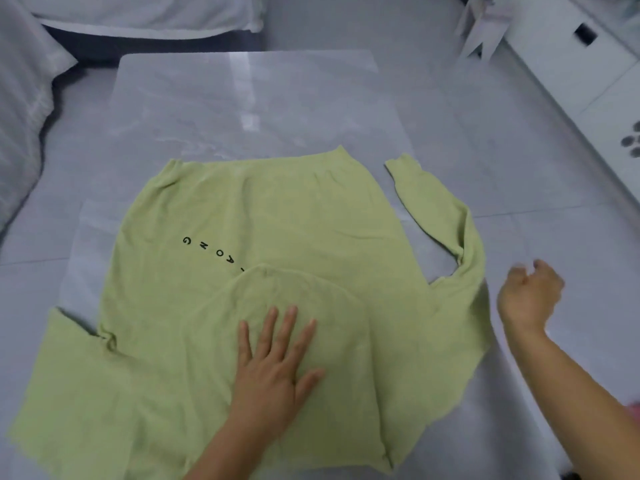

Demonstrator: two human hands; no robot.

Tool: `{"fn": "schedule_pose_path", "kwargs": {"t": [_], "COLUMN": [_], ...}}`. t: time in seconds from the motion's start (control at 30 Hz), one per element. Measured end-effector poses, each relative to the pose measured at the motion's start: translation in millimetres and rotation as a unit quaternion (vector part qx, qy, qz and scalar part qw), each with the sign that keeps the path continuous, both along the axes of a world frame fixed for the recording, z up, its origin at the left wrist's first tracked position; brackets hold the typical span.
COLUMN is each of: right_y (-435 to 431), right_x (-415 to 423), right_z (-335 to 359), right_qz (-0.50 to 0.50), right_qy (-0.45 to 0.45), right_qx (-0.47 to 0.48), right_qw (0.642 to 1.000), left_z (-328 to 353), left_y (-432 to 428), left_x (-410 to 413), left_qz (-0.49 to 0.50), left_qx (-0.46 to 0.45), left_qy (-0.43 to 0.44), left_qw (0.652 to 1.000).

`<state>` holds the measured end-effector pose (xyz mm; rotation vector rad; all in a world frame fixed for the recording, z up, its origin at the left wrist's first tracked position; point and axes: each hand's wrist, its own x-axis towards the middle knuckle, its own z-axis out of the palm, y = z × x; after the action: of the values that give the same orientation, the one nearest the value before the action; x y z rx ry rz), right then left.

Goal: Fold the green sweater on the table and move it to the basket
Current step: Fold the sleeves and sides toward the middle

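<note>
Head view, near to far. The left grip (273,372) lies released, with its fingers straight and its palm flat. It presses a rounded flap folded onto the body of the green sweater (277,209). The sweater is spread on the counter (242,98) with its long axis running away from the person, the neck end near and the ribbed hem (325,164) far. The right grip (530,292) is blurred, its fingers loosely curled around nothing. It hovers off the garment, just beside the shoulder of the right sleeve (436,213). That sleeve runs from this grip away and to the left, curving to a cuff near the hem. The right grip is plainly the nearer of the two, so the next fold probably carries this sleeve leftward across the body. The left sleeve (69,375) is not yet folded, and the basket is not in view.
</note>
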<state>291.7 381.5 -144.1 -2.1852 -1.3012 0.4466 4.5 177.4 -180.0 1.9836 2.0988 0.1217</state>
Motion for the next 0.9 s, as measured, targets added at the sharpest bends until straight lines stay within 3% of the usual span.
{"fn": "schedule_pose_path", "kwargs": {"t": [0.1,0.2,0.3,0.4,0.47,0.53,0.63,0.7,0.9], "right_y": [14.1,20.4,28.1,31.5,34.9,36.4,31.7,27.0,27.7], "right_x": [21.8,11.5,-1.7,-7.0,2.2,18.9,33.6,31.6,12.4], "right_z": [-5.0,-7.2,-10.4,-7.3,1.0,8.6,16.7,12.9,3.6], "right_qz": [-0.043,-0.025,-0.016,-0.018,-0.067,-0.084,-0.049,-0.051,-0.131], "right_qy": [0.155,0.225,0.255,0.315,0.458,0.61,0.713,0.743,0.69], "right_qx": [-0.156,-0.208,-0.197,-0.114,-0.085,-0.084,-0.078,-0.099,-0.167], "right_qw": [0.975,0.952,0.946,0.942,0.882,0.783,0.695,0.66,0.692], "left_z": [-6.2,14.1,14.7,-7.1,-14.2,-13.3,-12.2,-13.2,-0.9], "left_y": [6.1,19.9,37.3,46.2,45.8,45.7,47.7,47.4,53.8], "left_x": [8.5,36.2,82.0,96.2,96.2,95.1,95.9,95.2,105.1], "left_qz": [0.044,0.026,-0.066,-0.065,-0.062,-0.067,-0.068,-0.065,-0.023], "left_qx": [-0.012,0.037,0.04,-0.013,-0.031,-0.04,-0.043,-0.039,-0.021], "left_qy": [0.028,-0.022,-0.033,0.003,0.011,0.02,0.026,0.026,-0.012], "left_qw": [0.999,0.999,0.996,0.998,0.998,0.997,0.996,0.997,0.999]}}
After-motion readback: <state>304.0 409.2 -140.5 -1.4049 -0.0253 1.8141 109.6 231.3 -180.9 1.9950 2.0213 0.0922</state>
